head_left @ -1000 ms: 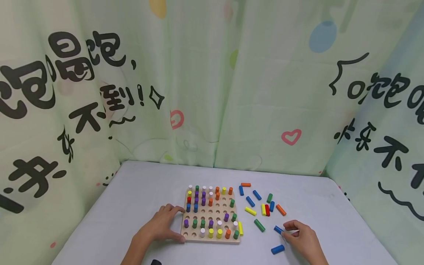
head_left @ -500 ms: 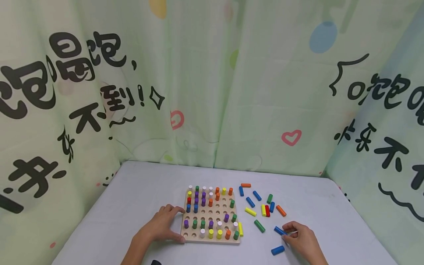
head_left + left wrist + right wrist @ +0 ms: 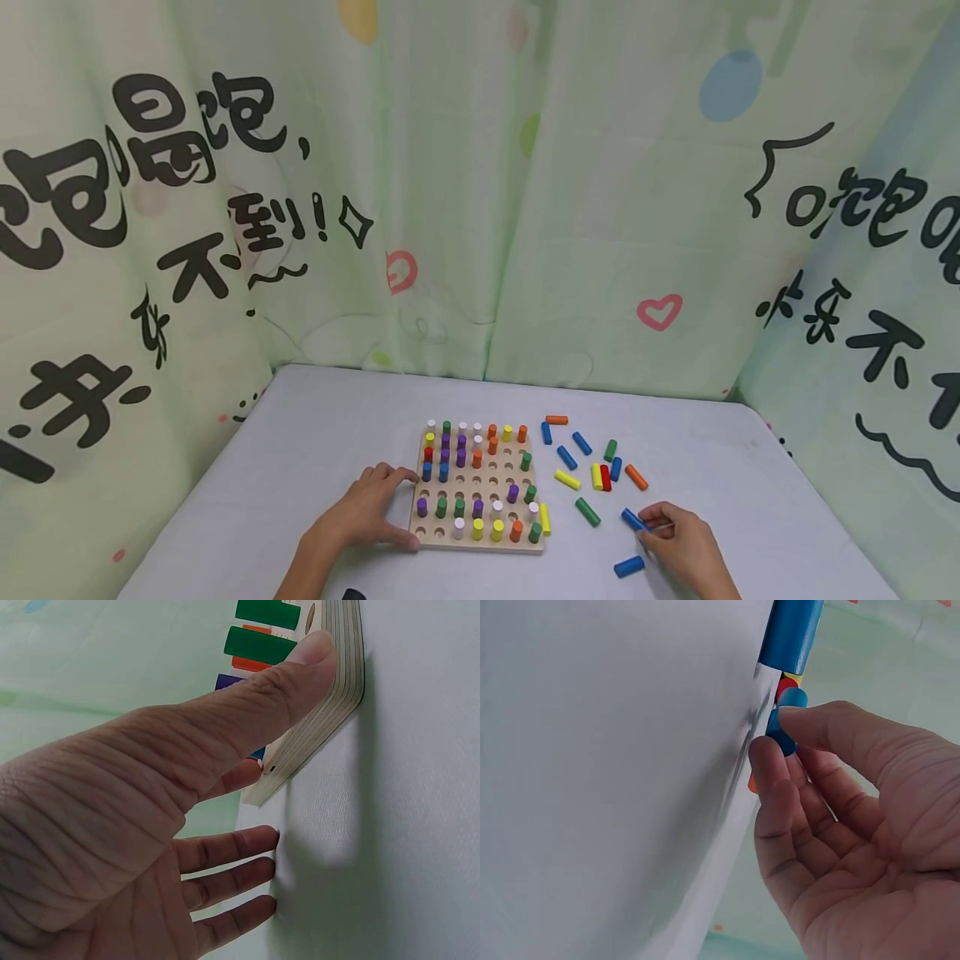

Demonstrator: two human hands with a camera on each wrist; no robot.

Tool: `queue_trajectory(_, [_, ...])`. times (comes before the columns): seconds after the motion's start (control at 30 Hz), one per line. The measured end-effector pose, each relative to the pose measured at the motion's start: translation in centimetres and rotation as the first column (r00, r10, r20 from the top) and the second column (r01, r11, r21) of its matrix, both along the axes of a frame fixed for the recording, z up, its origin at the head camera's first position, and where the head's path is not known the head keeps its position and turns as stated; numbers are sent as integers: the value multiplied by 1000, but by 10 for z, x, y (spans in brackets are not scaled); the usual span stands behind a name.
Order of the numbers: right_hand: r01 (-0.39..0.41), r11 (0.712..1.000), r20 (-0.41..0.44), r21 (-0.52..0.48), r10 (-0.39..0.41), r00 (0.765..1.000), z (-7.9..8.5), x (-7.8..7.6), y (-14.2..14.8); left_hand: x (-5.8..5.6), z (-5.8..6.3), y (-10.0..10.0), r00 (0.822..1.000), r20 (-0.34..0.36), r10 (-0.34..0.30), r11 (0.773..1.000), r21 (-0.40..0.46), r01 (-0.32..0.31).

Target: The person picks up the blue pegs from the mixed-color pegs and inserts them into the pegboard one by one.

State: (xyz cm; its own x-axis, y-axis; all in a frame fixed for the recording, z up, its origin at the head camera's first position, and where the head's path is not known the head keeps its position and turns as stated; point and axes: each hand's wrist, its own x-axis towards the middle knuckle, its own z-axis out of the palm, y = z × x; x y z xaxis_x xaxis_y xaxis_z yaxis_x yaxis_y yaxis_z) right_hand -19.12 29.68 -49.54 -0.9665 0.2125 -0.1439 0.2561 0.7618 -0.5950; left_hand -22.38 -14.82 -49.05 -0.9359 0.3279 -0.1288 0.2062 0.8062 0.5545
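In the head view, a square wooden pegboard carries upright pegs of several colours, with some holes bare. At its left edge, my left hand touches the board with thumb and index finger; in the left wrist view the thumb lies at a corner and three other fingers extend past the side. On the right, my right hand pinches a blue peg between thumb and index finger. The right wrist view shows that blue peg partly hidden by the fingertips.
Loose pegs lie right of the board, including a blue peg in front of my right hand, a green peg and an orange peg. A yellow peg rests along the board's right edge. Curtains surround the white table.
The blue peg has shifted slightly right at its near end, into the right fingertips, where a pale strip showed a second ago. The left hand and pegboard have stayed in place.
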Motion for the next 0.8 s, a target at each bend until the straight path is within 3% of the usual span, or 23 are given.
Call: queue_trajectory(0.8, [-16, 1000, -176, -19, 12, 984, 23, -4, -35, 0, 3, 2, 1000, -4, 8, 1000, -22, -8])
